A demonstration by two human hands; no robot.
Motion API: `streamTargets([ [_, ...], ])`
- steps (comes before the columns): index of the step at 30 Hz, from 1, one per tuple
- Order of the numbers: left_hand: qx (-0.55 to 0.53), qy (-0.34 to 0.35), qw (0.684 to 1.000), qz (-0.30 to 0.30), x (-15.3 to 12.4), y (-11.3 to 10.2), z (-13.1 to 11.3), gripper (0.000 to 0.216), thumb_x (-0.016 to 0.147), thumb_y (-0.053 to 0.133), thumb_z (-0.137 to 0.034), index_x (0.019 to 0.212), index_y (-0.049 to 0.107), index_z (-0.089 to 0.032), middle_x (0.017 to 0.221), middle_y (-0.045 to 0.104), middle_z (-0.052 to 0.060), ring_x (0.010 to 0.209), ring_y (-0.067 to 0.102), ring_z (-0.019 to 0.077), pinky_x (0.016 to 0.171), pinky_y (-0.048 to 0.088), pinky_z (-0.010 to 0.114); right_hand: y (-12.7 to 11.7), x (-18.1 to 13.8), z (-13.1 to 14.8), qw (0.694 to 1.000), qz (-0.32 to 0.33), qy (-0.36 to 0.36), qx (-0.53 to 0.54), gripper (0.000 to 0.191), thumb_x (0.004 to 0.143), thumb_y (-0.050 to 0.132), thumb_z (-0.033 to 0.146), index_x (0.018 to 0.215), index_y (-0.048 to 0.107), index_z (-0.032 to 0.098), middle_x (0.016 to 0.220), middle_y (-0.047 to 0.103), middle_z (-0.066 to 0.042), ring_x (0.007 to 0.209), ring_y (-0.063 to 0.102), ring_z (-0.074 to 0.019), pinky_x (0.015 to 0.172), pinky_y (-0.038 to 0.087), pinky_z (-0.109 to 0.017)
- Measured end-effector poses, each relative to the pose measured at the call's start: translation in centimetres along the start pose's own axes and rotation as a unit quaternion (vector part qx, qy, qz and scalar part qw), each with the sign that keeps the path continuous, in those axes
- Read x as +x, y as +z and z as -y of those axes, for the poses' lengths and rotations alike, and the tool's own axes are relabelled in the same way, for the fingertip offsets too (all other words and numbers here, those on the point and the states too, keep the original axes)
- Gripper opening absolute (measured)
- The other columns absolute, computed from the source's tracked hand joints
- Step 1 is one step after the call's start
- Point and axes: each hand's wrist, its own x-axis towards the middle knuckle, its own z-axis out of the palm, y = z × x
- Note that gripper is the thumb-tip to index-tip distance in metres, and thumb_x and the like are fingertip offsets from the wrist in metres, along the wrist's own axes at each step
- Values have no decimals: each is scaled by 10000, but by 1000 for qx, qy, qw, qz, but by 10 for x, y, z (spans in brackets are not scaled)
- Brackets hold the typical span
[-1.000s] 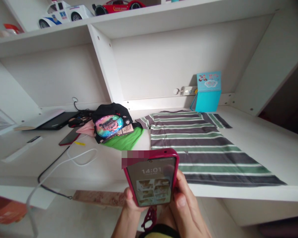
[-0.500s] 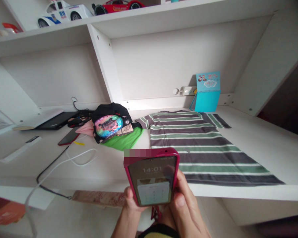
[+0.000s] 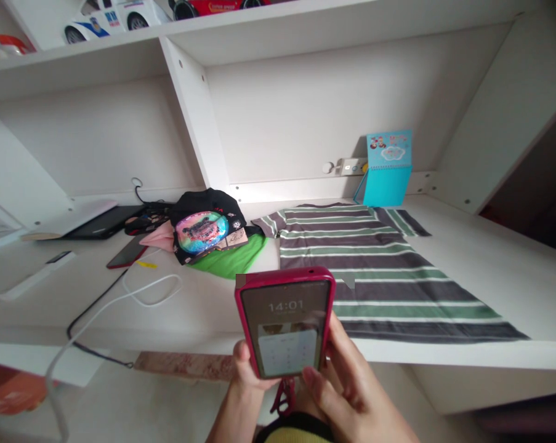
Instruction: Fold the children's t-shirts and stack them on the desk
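Observation:
A smartphone (image 3: pixel 284 326) in a dark pink case is held upright in front of me, its screen lit with the time 14:01 and a pale panel below. My left hand (image 3: pixel 250 369) grips its lower left edge, thumb along the side. Around the right edge wrap the fingers of my right hand (image 3: pixel 346 381), while its thumb rests on the lower right of the screen. A dark pink strap (image 3: pixel 283 399) dangles beneath the phone. Behind it, a grey, green and white striped T-shirt (image 3: pixel 365 252) lies spread flat on the white desk (image 3: pixel 499 271).
Left of the shirt is a heap with a black sequined garment (image 3: pixel 208 224) and green cloth (image 3: pixel 236 257). A blue desk calendar (image 3: pixel 388 178) stands at the back by a power strip (image 3: pixel 352 167). Cables (image 3: pixel 88 314) trail over the desk's left front edge. Toy cars (image 3: pixel 116 19) sit on the shelf.
My right thumb has moved left from the phone's edge onto the lower screen. The phone is slightly higher in view, and the strap below it has swung a little left.

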Motion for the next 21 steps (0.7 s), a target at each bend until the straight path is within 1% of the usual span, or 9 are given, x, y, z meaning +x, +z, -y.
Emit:
streamTargets([
  [2, -1, 2, 1000, 5, 2, 2, 0, 572, 695, 608, -549, 1197, 559, -278, 1065, 660, 39, 1089, 537, 285, 973, 362, 419, 0, 0, -1, 1000, 4, -1, -13, 622, 842, 504, 258, 1403, 239, 296, 1387, 371, -32, 1298, 286, -236, 1028, 327, -394],
  [4, -1, 8, 1000, 13, 3, 3, -1, 560, 697, 605, -552, 1188, 567, -284, 1074, 656, 35, 1083, 542, 279, 975, 360, 410, 1, 0, -1, 1000, 2, -8, -23, 633, 834, 517, 262, 1402, 242, 294, 1374, 387, -35, 1288, 304, -242, 1024, 334, -402],
  [9, 1, 14, 1000, 15, -3, -3, 1, 491, 706, 593, -545, 1131, 611, -299, 1056, 664, 16, 1063, 556, 280, 960, 369, 399, 7, 4, 6, 1000, -3, -4, -29, 736, 801, 552, 250, 1424, 160, 272, 1312, 445, -70, 1193, 428, -256, 926, 444, -392],
  [12, 17, 6, 1000, 7, -4, -4, 1, 462, 710, 577, -550, 1115, 616, -331, 998, 684, -1, 1045, 565, 287, 946, 373, 419, 13, 7, 11, 999, -20, -14, -25, 768, 799, 548, 242, 1430, 111, 255, 1273, 474, -97, 1144, 473, -259, 875, 480, -386],
  [15, 31, -6, 999, -11, -3, -3, 1, 473, 674, 584, -583, 1065, 650, -324, 917, 703, 13, 1053, 553, 309, 925, 379, 448, 21, 8, 13, 998, -47, -38, -33, 803, 778, 577, 247, 1428, 105, 238, 1264, 469, -110, 1161, 454, -273, 887, 471, -404],
  [19, 41, -40, 997, -52, -2, -1, 3, 495, 601, 608, -626, 951, 709, -291, 917, 701, 62, 1072, 528, 337, 891, 402, 454, 28, 8, 14, 993, -99, -50, -49, 806, 762, 598, 230, 1416, 128, 239, 1288, 429, -121, 1227, 374, -293, 926, 435, -441],
  [21, 39, -42, 997, -49, -3, -2, 3, 511, 597, 610, -625, 962, 708, -281, 916, 702, 62, 1064, 534, 342, 887, 408, 454, 26, 9, 16, 994, -90, -47, -45, 822, 754, 605, 216, 1418, 121, 237, 1294, 420, -122, 1242, 353, -293, 945, 417, -449],
])
